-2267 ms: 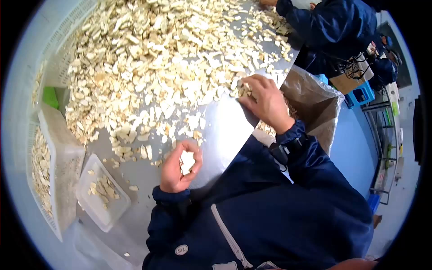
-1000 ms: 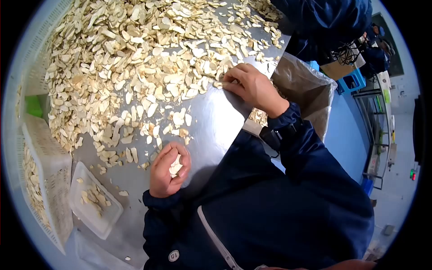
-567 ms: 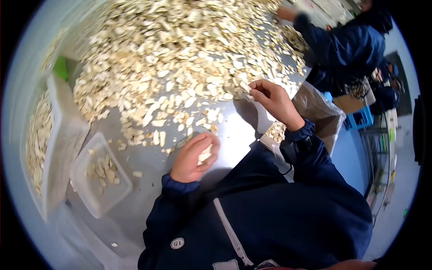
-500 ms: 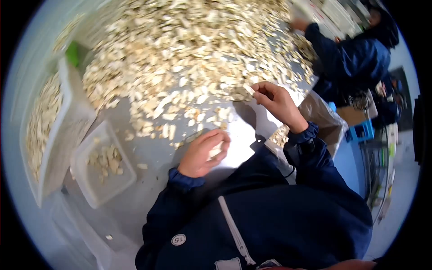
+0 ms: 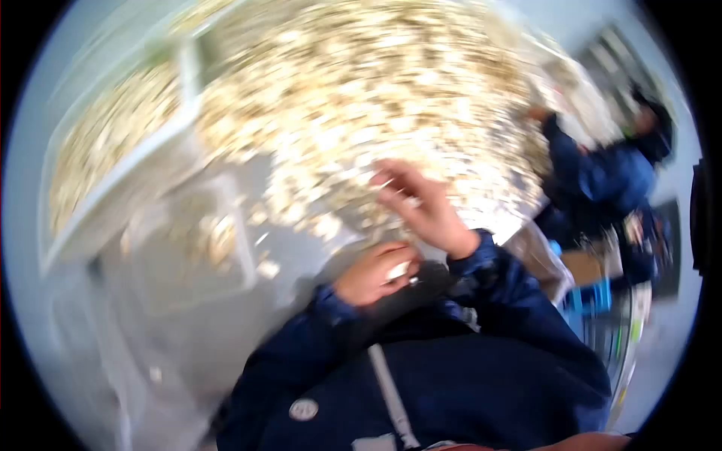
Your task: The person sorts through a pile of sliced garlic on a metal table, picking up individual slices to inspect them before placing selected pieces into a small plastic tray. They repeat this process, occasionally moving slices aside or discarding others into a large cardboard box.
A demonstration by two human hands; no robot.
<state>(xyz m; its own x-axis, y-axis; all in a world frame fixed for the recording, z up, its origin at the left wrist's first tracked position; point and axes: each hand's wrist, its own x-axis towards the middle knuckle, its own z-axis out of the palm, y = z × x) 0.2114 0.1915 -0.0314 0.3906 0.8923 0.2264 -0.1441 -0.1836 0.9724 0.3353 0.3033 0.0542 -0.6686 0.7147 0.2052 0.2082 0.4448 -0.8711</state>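
Note:
A wide heap of pale, slice-like pieces [image 5: 361,83] covers the far part of the grey table [image 5: 203,323]; motion blurs it. My left hand [image 5: 376,273] is low at the heap's near edge, fingers curled round a whitish piece [image 5: 397,270]. Above and to its right, my right hand [image 5: 425,203] reaches over the heap's near side with fingers partly bent; whether a piece sits between its fingertips is too blurred to tell. The two hands are apart.
A shallow clear tray [image 5: 244,252] with some pieces lies at the left. Behind it stands a large white bin [image 5: 113,214] full of pieces. At the right, a co-worker in dark blue [image 5: 617,169] reaches to the heap. A plastic-lined box [image 5: 538,259] and a blue crate [image 5: 590,297] are nearer.
The view has turned, shifting the trays rightward. My right hand has moved left over the heap, and the small piece at its fingertips no longer shows clearly. My left hand stays curled.

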